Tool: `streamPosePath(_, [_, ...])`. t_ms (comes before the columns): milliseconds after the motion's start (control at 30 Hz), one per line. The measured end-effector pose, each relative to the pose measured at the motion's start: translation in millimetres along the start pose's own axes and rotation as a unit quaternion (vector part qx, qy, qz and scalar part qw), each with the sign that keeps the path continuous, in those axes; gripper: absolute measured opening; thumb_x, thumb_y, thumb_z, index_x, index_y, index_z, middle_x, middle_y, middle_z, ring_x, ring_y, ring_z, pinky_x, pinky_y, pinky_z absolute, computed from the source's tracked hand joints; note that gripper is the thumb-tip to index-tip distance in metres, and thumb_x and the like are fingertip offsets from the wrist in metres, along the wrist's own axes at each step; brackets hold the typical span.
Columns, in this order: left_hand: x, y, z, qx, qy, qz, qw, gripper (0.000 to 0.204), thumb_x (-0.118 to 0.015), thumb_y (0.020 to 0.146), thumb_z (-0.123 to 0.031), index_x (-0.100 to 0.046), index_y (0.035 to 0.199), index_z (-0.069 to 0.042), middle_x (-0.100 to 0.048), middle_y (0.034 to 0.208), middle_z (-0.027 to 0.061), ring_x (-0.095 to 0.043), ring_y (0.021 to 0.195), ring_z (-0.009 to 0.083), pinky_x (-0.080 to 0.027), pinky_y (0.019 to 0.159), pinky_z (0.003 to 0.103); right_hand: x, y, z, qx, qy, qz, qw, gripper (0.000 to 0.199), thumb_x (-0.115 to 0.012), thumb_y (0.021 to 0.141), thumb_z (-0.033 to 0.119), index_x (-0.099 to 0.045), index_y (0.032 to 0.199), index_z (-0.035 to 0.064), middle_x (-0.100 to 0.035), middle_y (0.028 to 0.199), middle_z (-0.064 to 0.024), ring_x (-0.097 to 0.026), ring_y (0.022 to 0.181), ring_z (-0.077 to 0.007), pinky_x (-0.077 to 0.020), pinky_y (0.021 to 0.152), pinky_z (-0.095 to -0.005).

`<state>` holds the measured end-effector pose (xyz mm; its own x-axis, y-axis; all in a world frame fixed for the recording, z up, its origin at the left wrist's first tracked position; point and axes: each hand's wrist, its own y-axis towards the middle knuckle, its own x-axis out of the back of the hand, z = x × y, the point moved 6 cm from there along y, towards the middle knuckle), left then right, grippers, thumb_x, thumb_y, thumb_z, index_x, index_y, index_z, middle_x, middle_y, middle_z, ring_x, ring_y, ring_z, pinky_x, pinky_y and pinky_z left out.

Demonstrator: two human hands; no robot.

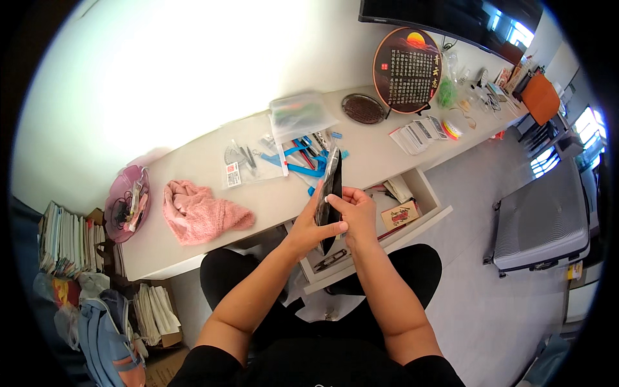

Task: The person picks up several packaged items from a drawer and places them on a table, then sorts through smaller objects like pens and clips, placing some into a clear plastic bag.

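Note:
Both my hands hold a flat dark pouch-like thing point(333, 174) upright and nearly edge-on, above the front of the desk. Its left face looks greyish and shiny, the right one black; its exact kind I cannot make out. My left hand point(311, 227) grips it from the left, thumb pointing across to the right. On the other side my right hand point(356, 211) pinches its near edge with bent fingers. Below them an open drawer point(422, 219) holds a small box with a red figure point(400, 215) and other small items. Behind the pouch lie blue straps point(303, 169) and pens.
On the desk point(193, 158) lie a pink cloth point(200, 213), a clear stationery bag point(242, 169), a frosted zip pouch point(302, 116), stacked cards point(418, 135) and a dark oval tray point(363, 108). A round plaque point(407, 71) stands behind. A grey suitcase point(545, 216) is at the right.

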<state>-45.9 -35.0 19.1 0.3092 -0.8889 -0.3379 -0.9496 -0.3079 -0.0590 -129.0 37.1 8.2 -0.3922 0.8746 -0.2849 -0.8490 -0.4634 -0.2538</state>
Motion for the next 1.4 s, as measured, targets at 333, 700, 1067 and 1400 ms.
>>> streamPosePath(333, [80, -8, -32, -0.007, -0.072, -0.169, 0.983, 0.068, -0.064, 0.086, -0.016, -0.026, 0.142, -0.005, -0.05, 0.124, 0.0124, -0.053, 0.106, 0.018, -0.044, 0.088, 0.03, -66, 13, 1, -0.036, -0.036, 0.142, 0.989, 0.03, -0.069, 0.082, 0.024, -0.062, 0.099, 0.0001, -0.065, 0.087, -0.0042, -0.059, 0.073, -0.0106, -0.048, 0.067, -0.0257])
streamPosePath(700, [191, -50, -66, -0.016, -0.18, -0.423, 0.888, 0.057, -0.046, 0.09, -0.055, -0.054, 0.118, -0.006, -0.062, 0.102, 0.0058, -0.058, 0.082, 0.016, -0.048, 0.066, 0.028, -214, 86, -59, 0.332, -0.505, 0.113, 0.789, 0.023, -0.067, 0.077, 0.022, -0.065, 0.094, 0.0061, -0.054, 0.097, -0.0122, -0.055, 0.094, -0.0289, -0.0477, 0.076, -0.039])
streamPosePath(1067, [192, -38, -66, -0.048, -0.207, -0.398, 0.893, 0.057, -0.046, 0.09, -0.055, -0.054, 0.115, -0.004, -0.062, 0.101, 0.0061, -0.058, 0.084, 0.0159, -0.048, 0.063, 0.027, -254, 106, -76, 0.225, -0.624, 0.106, 0.741, 0.036, -0.075, 0.068, 0.02, -0.062, 0.099, 0.0068, -0.053, 0.104, -0.0157, -0.053, 0.101, -0.0332, -0.0484, 0.08, -0.0408])
streamPosePath(1400, [207, -53, -52, -0.06, -0.285, -0.468, 0.834, 0.052, -0.05, 0.088, -0.056, -0.052, 0.108, -0.008, -0.055, 0.089, 0.0036, -0.057, 0.076, 0.0169, -0.046, 0.062, 0.03, -243, 110, -61, 0.144, -0.63, 0.12, 0.754, 0.053, -0.08, 0.063, 0.028, -0.059, 0.106, 0.0051, -0.056, 0.106, -0.0176, -0.056, 0.101, -0.0332, -0.0481, 0.083, -0.0394])
